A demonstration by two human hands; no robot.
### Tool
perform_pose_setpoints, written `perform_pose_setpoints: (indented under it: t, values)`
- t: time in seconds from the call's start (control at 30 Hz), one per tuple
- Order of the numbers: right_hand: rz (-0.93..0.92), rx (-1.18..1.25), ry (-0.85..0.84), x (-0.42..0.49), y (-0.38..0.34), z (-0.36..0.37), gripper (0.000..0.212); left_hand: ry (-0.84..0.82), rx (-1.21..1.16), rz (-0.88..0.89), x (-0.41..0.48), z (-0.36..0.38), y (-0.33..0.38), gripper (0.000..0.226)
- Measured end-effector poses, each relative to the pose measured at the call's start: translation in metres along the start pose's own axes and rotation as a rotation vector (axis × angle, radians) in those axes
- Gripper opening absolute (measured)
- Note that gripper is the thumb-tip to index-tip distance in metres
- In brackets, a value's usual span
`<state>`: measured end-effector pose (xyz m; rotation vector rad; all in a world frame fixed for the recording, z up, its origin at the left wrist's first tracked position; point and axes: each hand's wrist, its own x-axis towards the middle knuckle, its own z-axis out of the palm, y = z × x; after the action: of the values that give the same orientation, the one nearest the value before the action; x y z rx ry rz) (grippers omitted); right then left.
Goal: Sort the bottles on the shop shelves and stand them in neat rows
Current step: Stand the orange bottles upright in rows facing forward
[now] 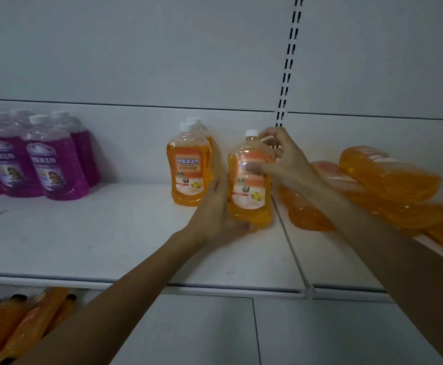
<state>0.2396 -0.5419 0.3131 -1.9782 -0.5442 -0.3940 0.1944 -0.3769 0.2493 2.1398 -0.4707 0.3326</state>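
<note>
Item: orange bottle (249, 191), standing upright just left of the slotted upright (291, 48), with its base at the shelf (109, 233); I cannot tell whether it touches.

- My left grip (215, 209) cups its lower side, fingers curled under the base.
- My right grip (283, 156) is closed round its shoulder, thumb across the label. I judge the two holds are there to steady it plumb for setting in line.
- Further left of the upright: standing orange pair (187, 167), one behind the other, likely the row it joins.
- Right of the upright: fallen orange bottles (389, 175), heaped and unsorted.
- Far left of the upright: purple bottles (46, 164), standing in rows.
</note>
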Motion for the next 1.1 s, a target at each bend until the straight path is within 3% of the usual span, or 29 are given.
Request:
perform_pose_setpoints:
  t: [0.1,0.27,0.37,0.53,0.7,0.97,1.1]
  values:
    - [-0.039,-0.018,-0.154,-0.008,-0.009,-0.005,0.094,-0.041,0.109,0.109,-0.009,-0.002,-0.007,0.098]
    - [-0.092,-0.155,-0.282,-0.008,-0.019,-0.011,0.093,0.013,0.188,0.161,-0.016,0.006,-0.009,0.101]
    - [-0.115,-0.18,-0.256,-0.006,-0.019,-0.01,0.089,-0.026,0.222,0.025,-0.021,0.005,-0.008,0.099]
    - [-0.125,-0.223,-0.149,0.011,0.0,-0.001,0.084,-0.19,0.673,-0.096,-0.029,0.0,-0.004,0.052]
    - [-0.104,-0.498,-0.059,0.043,0.009,0.013,0.082,-0.188,0.692,-0.099,-0.027,0.0,-0.004,0.051]
    - [-0.101,-0.516,-0.032,0.071,0.017,0.042,0.083,-0.185,0.697,-0.104,-0.024,-0.001,-0.007,0.053]
    - [-0.082,-0.766,0.03,0.073,0.014,0.043,0.089,-0.176,0.7,-0.096,-0.025,0.0,-0.005,0.053]
